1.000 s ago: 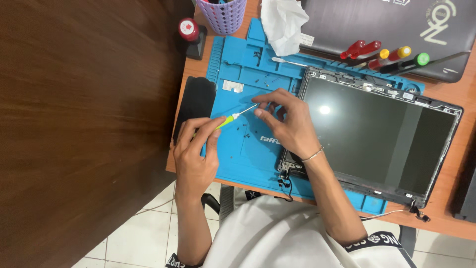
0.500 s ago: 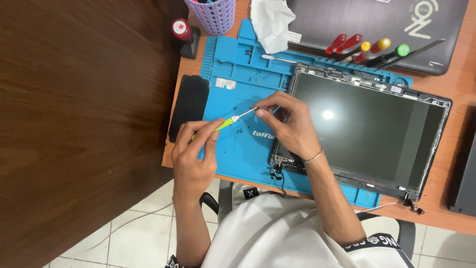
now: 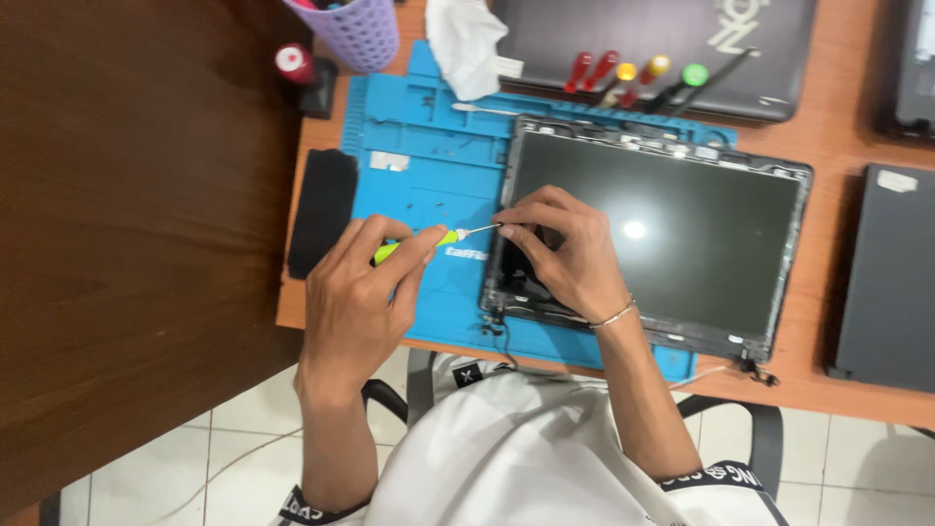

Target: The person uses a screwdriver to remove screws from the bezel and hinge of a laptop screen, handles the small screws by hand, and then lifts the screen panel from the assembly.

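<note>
My left hand grips a small screwdriver with a yellow-green handle, its thin shaft pointing right. My right hand, a thin bracelet on its wrist, rests on the left edge of a bare laptop screen panel. Its fingertips pinch around the screwdriver's tip at the panel's frame. The panel lies flat, partly on a blue repair mat. Whatever sits under the fingertips is hidden.
A black rectangular pad lies left of the mat. At the back stand a purple mesh cup, a white cloth, several screwdrivers on a closed grey laptop. Another dark laptop lies right. A dark brown tabletop fills the left.
The screwdriver tip and both hands have moved from over the blue mat to the panel's left edge. The view has shifted slightly.
</note>
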